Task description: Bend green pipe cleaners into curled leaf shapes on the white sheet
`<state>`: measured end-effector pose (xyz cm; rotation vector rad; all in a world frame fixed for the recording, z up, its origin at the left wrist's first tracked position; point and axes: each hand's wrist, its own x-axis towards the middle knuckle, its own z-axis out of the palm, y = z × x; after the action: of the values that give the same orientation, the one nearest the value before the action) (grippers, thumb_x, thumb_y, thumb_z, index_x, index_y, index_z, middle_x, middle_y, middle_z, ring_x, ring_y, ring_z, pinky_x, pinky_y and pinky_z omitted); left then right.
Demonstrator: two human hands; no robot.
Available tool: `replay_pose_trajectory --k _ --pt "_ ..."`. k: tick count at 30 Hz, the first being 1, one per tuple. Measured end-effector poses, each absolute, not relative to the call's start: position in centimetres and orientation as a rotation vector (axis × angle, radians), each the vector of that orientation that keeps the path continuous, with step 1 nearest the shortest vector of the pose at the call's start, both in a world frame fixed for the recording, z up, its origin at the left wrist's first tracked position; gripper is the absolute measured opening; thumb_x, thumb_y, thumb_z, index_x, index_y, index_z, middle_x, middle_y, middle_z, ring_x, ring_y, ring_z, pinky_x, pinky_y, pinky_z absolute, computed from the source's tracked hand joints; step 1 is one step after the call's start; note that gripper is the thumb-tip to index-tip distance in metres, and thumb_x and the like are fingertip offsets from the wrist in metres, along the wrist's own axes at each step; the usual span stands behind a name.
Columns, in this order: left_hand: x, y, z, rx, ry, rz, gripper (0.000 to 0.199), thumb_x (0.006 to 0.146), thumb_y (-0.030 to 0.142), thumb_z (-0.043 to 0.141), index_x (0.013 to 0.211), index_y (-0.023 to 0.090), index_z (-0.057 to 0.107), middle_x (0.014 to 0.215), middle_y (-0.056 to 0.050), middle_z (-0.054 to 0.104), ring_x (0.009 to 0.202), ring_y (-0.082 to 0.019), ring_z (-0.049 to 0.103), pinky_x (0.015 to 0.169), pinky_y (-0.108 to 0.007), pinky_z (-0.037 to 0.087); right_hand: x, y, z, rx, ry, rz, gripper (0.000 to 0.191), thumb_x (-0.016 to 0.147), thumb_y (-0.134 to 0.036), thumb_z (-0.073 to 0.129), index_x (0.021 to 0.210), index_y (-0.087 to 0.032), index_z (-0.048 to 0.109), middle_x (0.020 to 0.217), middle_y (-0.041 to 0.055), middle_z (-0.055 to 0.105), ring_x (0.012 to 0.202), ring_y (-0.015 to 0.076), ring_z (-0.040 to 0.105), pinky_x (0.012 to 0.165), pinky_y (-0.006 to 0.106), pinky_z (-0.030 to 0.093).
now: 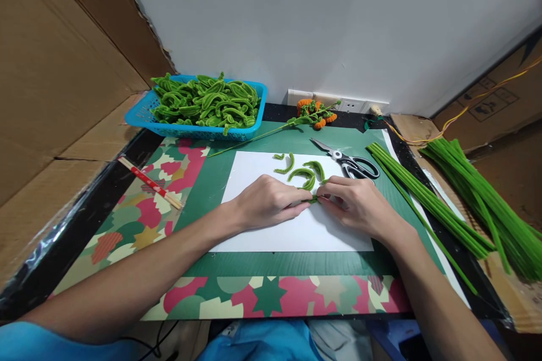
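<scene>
A person wears a bright blue top (262,344), its cloth softly creased across the torso. The left sleeve (55,344), the same plain blue, is loose and short, leaving the left forearm (139,271) bare. The right forearm (436,276) is bare too. Left grip (271,200) and right grip (359,203) are ungloved human hands with slim fingers.
</scene>
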<state>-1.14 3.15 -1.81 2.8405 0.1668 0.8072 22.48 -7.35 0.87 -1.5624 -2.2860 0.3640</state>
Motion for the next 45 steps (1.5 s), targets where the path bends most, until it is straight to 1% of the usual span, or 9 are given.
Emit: replay_pose_trajectory --k 6,11,18,25,30,35,39,43,45 --pt "-1.2 3.2 -2.0 2.868 0.185 0.782 0.018 0.104 0.022 0.064 0.107 0.017 0.08 0.075 -0.001 0.08 0.057 -0.015 0.071 0.053 -0.026 0.047 22.5 -7.3 0.7 -1.568 -2.302 0.353 0.02 0.106 -0.019 0.058 0.105 -0.022 0.078 0.093 0.0028 0.073 0.069 0.0133 0.061 0.065 0.027 0.037" --pt "-1.2 3.3 -2.2 2.856 0.14 0.887 0.019 0.103 0.02 0.064 0.115 0.017 0.078 0.071 0.001 0.078 0.053 -0.013 0.067 0.05 -0.028 0.043 22.4 -7.1 0.7 -1.607 -2.304 0.316 0.017 0.106 -0.019 0.06 0.101 -0.021 0.076 0.087 0.0016 0.07 0.066 0.0133 0.058 0.063 0.027 0.035" --pt "-1.0 2.6 -1.9 2.879 -0.022 0.789 0.018 0.103 0.017 0.06 0.096 0.019 0.076 0.064 0.002 0.072 0.052 -0.013 0.064 0.051 -0.028 0.042 22.2 -7.2 0.9 -1.609 -2.298 0.318 0.02 0.107 -0.02 0.055 0.099 -0.02 0.074 0.09 0.0031 0.07 0.068 0.0138 0.057 0.062 0.028 0.032" --pt "-1.0 2.1 -1.8 2.959 0.05 0.669 0.023 0.104 0.016 0.052 0.097 0.015 0.074 0.067 0.0 0.072 0.053 -0.016 0.065 0.049 -0.031 0.04 22.2 -7.2 0.5 -1.567 -2.269 0.273 0.02 0.107 -0.022 0.056 0.096 -0.02 0.073 0.085 0.0012 0.067 0.062 0.0124 0.055 0.06 0.028 0.032" --pt "-1.0 2.0 -1.9 2.962 0.094 0.636 0.023 0.104 0.017 0.051 0.099 0.016 0.074 0.065 0.0 0.071 0.053 -0.015 0.065 0.049 -0.029 0.04 22.3 -7.2 0.0 -1.551 -2.165 0.103 0.021 0.107 -0.023 0.056 0.096 -0.02 0.074 0.083 0.0017 0.071 0.062 0.0126 0.058 0.06 0.027 0.036" --pt "-1.0 2.0 -1.8 2.896 0.003 0.89 0.018 0.098 0.013 0.054 0.093 0.018 0.071 0.06 0.003 0.066 0.047 -0.014 0.059 0.045 -0.03 0.037 23.1 -7.2 0.2 -1.561 -1.768 -0.12 0.016 0.104 -0.025 0.061 0.097 -0.021 0.075 0.075 0.0001 0.07 0.054 0.0118 0.055 0.058 0.025 0.041" --pt "-0.9 0.6 -0.9 2.871 -0.167 1.077 0.014 0.09 0.008 0.058 0.088 0.018 0.069 0.053 0.006 0.054 0.042 -0.013 0.05 0.041 -0.033 0.033 24.2 -7.0 0.5 -1.632 -1.39 -0.17 0.018 0.101 -0.033 0.066 0.095 -0.019 0.076 0.063 -0.003 0.06 0.049 0.0121 0.05 0.052 0.026 0.038" --pt "-0.4 -2.1 -1.1 2.814 -0.448 1.135 0.01 0.087 0.02 0.062 0.081 0.019 0.069 0.051 0.006 0.041 0.041 -0.012 0.043 0.037 -0.03 0.031 25.2 -6.8 0.5 -1.734 -1.338 -0.144 0.021 0.1 -0.036 0.065 0.093 -0.019 0.076 0.062 -0.0023 0.061 0.048 0.0126 0.05 0.053 0.027 0.037" --pt "-0.2 -3.2 -1.5 2.759 -0.531 1.147 0.017 0.088 0.025 0.06 0.077 0.018 0.07 0.052 0.004 0.043 0.042 -0.011 0.042 0.037 -0.03 0.033 25.7 -6.9 0.6 -1.805 -1.408 -0.122 0.025 0.1 -0.038 0.065 0.088 -0.019 0.076 0.063 -0.0008 0.064 0.049 0.0133 0.052 0.055 0.027 0.037"
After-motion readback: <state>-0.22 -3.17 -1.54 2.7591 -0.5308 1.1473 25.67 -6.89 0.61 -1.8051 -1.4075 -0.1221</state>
